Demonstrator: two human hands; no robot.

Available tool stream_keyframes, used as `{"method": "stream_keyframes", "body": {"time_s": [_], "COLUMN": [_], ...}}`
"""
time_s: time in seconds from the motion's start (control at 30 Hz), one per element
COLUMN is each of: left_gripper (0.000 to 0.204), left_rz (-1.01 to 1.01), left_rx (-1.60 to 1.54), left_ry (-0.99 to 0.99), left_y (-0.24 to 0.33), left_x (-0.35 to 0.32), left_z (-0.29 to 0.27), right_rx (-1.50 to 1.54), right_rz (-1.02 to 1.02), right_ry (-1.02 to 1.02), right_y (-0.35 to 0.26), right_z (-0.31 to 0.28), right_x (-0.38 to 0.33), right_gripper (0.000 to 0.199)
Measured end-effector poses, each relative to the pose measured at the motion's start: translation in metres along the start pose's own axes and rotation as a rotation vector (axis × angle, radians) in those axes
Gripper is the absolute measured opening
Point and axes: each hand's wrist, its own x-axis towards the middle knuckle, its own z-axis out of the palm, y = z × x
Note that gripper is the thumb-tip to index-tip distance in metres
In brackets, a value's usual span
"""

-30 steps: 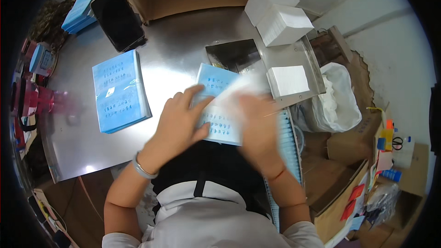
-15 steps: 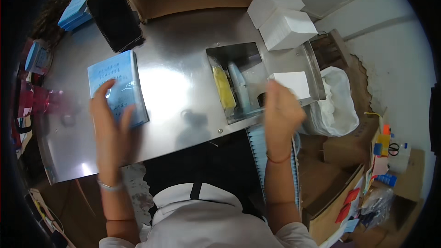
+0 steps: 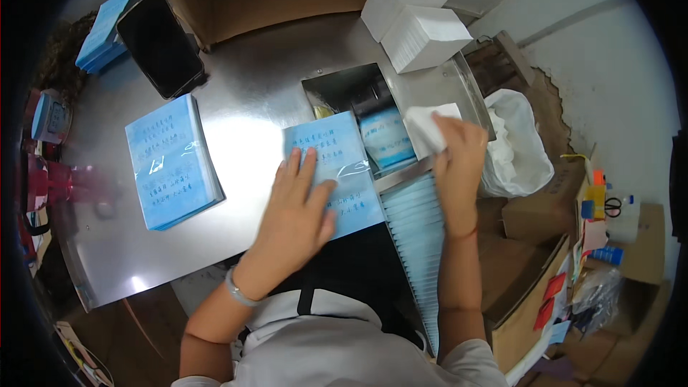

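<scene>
A flat blue packet [image 3: 344, 147] with a glossy clear cover and dark print lies at the front edge of the metal table, partly over the cut-out. My left hand [image 3: 295, 211] rests on its left side, fingers stretched out and spread. My right hand [image 3: 462, 161] pinches a white piece of paper [image 3: 428, 129] at the right end of the cut-out; it looks bent and slightly blurred. To the left sits a neat stack of the same blue packets [image 3: 172, 161], apart from both hands.
Beyond the cut-out [image 3: 347, 89] stand white paper stacks [image 3: 423, 36]. A phone [image 3: 161, 43] leans by more blue packets [image 3: 107, 29] at far left. A cardboard box [image 3: 287, 0] lies behind. A white-lined bin [image 3: 519, 147] is at right; a row of blue packets [image 3: 416, 244] hangs below the edge.
My left hand has moved right from the stack to a single blue packet that now lies over the cut-out. My right hand has taken hold of white paper. The view has shifted slightly.
</scene>
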Motion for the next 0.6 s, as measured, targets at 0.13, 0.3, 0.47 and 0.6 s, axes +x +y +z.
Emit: {"method": "stream_keyframes", "body": {"time_s": [0.13, 0.3, 0.47, 0.6], "left_gripper": [0.047, 0.039, 0.047, 0.054], "left_rz": [-0.029, -0.146, -0.103, -0.041], "left_rx": [0.130, 0.144, 0.271, 0.328], "left_ry": [-0.068, 0.128, -0.022, -0.035], "left_y": [-0.028, -0.019, -0.015, -0.009], "left_x": [-0.006, -0.010, 0.000, 0.038], "left_z": [-0.029, -0.023, -0.016, -0.018], "right_rx": [0.645, 0.327, 0.570, -0.026], "right_rz": [-0.116, -0.269, 0.260, 0.169], "right_ry": [-0.254, -0.209, 0.057, 0.114], "right_y": [-0.100, -0.104, -0.044, -0.015], "right_z": [0.020, 0.064, 0.034, 0.044], "right_x": [-0.040, -0.011, -0.012, -0.014], "right_gripper": [0.042, 0.033, 0.028, 0.023]}}
